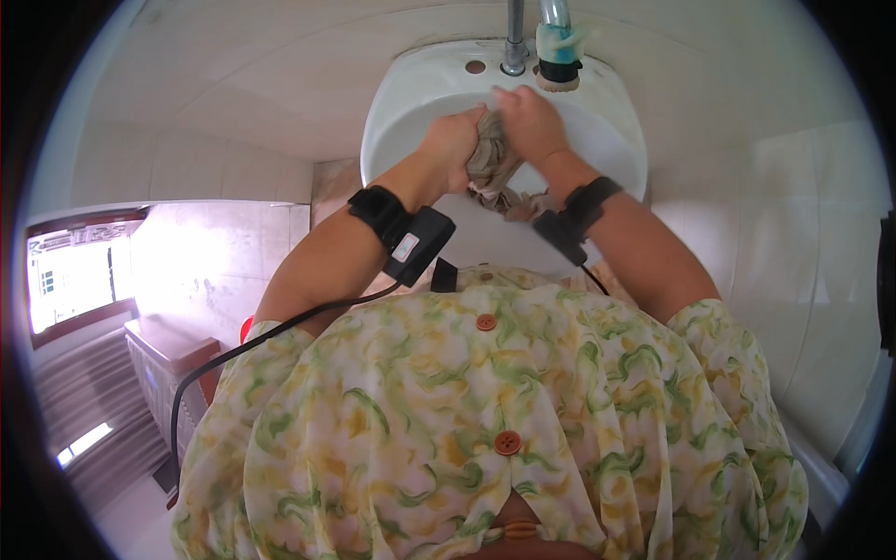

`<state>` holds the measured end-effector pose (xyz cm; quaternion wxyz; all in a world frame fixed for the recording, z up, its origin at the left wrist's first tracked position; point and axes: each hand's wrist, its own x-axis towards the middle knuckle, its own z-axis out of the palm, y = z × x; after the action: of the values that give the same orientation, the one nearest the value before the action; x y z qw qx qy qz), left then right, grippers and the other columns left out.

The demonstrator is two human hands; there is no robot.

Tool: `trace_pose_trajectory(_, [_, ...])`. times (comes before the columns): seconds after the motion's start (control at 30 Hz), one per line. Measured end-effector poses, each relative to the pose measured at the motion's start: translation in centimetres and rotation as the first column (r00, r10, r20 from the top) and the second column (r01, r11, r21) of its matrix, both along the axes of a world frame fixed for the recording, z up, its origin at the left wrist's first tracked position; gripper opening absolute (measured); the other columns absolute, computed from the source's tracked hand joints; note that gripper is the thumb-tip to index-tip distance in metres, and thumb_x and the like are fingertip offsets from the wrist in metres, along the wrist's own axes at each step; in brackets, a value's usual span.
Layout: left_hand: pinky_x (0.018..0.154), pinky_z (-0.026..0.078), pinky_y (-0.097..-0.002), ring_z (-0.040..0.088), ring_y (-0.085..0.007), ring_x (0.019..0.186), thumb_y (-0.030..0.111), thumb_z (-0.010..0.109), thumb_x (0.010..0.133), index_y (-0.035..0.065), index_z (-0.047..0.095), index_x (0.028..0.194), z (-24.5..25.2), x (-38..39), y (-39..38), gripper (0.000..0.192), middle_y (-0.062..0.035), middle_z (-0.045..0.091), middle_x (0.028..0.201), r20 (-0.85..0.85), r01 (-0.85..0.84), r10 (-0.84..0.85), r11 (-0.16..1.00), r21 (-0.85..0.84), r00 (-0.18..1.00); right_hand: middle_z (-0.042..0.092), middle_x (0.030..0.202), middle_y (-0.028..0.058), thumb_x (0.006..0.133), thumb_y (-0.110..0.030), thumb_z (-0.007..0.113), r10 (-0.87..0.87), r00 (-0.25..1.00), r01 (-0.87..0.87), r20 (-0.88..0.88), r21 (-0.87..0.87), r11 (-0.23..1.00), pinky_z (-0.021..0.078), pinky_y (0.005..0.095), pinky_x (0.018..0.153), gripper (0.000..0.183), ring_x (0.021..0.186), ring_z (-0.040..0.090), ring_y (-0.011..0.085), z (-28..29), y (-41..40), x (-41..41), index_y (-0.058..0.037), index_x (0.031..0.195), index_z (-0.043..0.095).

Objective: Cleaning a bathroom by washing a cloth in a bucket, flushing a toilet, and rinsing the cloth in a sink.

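Note:
Over a white ceramic washbasin (395,105), my left hand (453,145) grips a bunched greyish-brown cloth (488,155). The lower part of the cloth hangs in folds towards the front of the basin. My right hand (532,124) is at the cloth's right side, slightly blurred, with its fingers bent; whether it grips the cloth cannot be told. Each wrist bears a black strap with a black box and a cable.
At the basin's back rim stand a metal pipe (514,52) and a second pipe with a wrapped joint (558,49), beside a round hole (475,67). A tiled wall rises on the right. A window (77,280) is at the far left.

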<state>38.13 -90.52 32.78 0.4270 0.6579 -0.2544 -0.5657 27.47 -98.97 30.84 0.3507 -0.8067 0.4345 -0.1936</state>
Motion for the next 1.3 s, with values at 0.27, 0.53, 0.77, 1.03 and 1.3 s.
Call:
trace_pose_trajectory(0.27, [0.076, 0.043, -0.0337, 0.049, -0.0224, 0.09, 0.028, 0.045, 0.086, 0.002, 0.04, 0.113, 2.6, 1.0, 0.3, 0.038, -0.0117, 0.051, 0.102, -0.534, -0.092, -0.049, 0.968, -0.235, 0.844, 0.048, 0.108, 0.0078, 0.072, -0.027, 0.064, 0.039, 0.898, -0.376, 0.438, 0.72, 0.583, 0.0411, 0.0299, 0.071, 0.058, 0.094, 0.048, 0.0141, 2.0, 0.9, -2.7, -0.0046, 0.118, 0.039])
trace_pose_trajectory(0.53, [0.083, 0.037, -0.0464, 0.038, -0.0223, 0.109, 0.025, 0.049, 0.081, 0.0147, 0.03, 0.125, -1.1, 1.7, 3.2, 0.05, -0.0068, 0.036, 0.123, -0.11, 0.146, -0.126, 0.97, 0.197, 0.986, 0.055, 0.087, 0.0042, 0.077, -0.019, 0.058, -0.246, 0.797, -0.371, 0.552, 0.768, 0.522, 0.042, 0.0266, 0.065, 0.025, 0.077, 0.051, 0.0118, 4.0, 1.7, -1.8, -0.0037, 0.096, 0.053])
trace_pose_trajectory(0.77, [0.084, 0.039, -0.0454, 0.043, -0.0189, 0.104, 0.016, 0.049, 0.078, 0.0123, 0.038, 0.119, -2.4, 0.5, 4.5, 0.042, -0.0044, 0.044, 0.115, -0.134, 0.176, -0.149, 0.958, 0.227, 0.98, 0.056, 0.087, 0.0021, 0.083, -0.017, 0.052, -0.352, 0.585, -0.63, 0.731, 0.683, 0.37, 0.0452, 0.0282, 0.072, 0.018, 0.081, 0.055, 0.0137, 7.5, 2.4, -1.3, -0.0038, 0.095, 0.052])
trace_pose_trajectory(1.03, [0.063, 0.047, -0.0293, 0.056, -0.0192, 0.071, 0.014, 0.054, 0.071, -0.0016, 0.053, 0.098, -0.5, 6.9, 3.8, 0.032, -0.0097, 0.056, 0.082, -0.185, -0.09, 0.065, 0.987, -0.132, 0.981, 0.054, 0.097, 0.0038, 0.083, -0.018, 0.05, -0.42, 0.681, -0.362, 0.601, 0.774, 0.52, 0.0444, 0.0303, 0.079, 0.022, 0.091, 0.053, 0.0166, 1.5, -2.0, -5.7, -0.0068, 0.102, 0.05])
trace_pose_trajectory(1.3, [0.082, 0.041, -0.0431, 0.039, -0.0319, 0.107, 0.036, 0.052, 0.078, 0.0071, 0.035, 0.122, -0.6, 2.3, 3.4, 0.056, -0.0145, 0.033, 0.122, 0.17, -0.099, 0.056, 0.963, 0.253, 0.984, 0.056, 0.093, 0.0048, 0.078, -0.019, 0.054, -0.319, 0.835, -0.294, 0.448, 0.853, 0.431, 0.0464, 0.0362, 0.067, 0.024, 0.082, 0.056, 0.0182, -0.4, 1.5, -2.3, -0.0052, 0.097, 0.051])
